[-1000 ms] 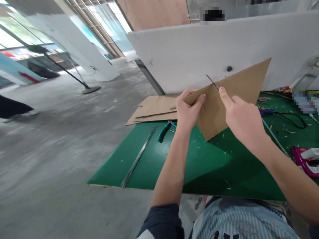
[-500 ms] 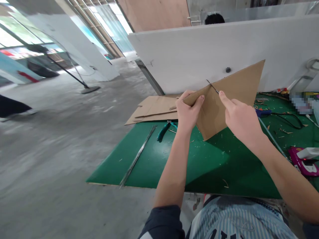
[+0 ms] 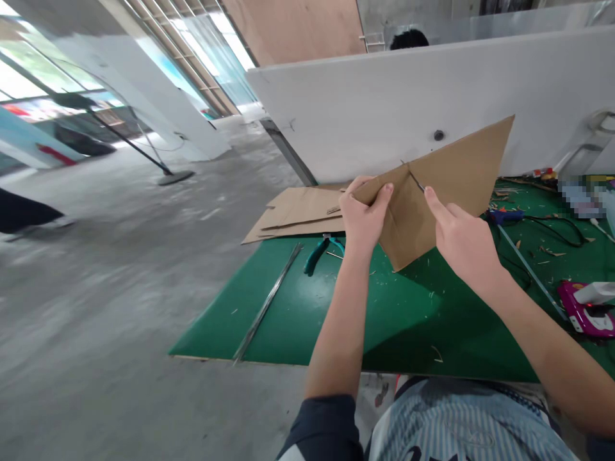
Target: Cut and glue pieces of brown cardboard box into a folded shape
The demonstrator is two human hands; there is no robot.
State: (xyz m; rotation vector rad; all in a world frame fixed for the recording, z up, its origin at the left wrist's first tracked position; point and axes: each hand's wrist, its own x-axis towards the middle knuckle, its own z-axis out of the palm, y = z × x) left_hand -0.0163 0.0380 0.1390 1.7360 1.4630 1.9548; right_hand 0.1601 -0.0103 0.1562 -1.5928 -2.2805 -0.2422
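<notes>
pinching brown cardboard [image 3: 456, 168] in the clenched left hand [image 3: 364, 214], right hand [image 3: 464, 246] at a thin blade [image 3: 416, 180], grip unclear.

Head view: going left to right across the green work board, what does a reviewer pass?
long metal strip → teal-handled pliers → left hand → right hand → blue-handled tool → pink device

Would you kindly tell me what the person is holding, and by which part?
The left hand holds a cardboard sheet by its left edge. The right hand seems to pinch a thin metal blade at its lower end; any handle is hidden.
</notes>
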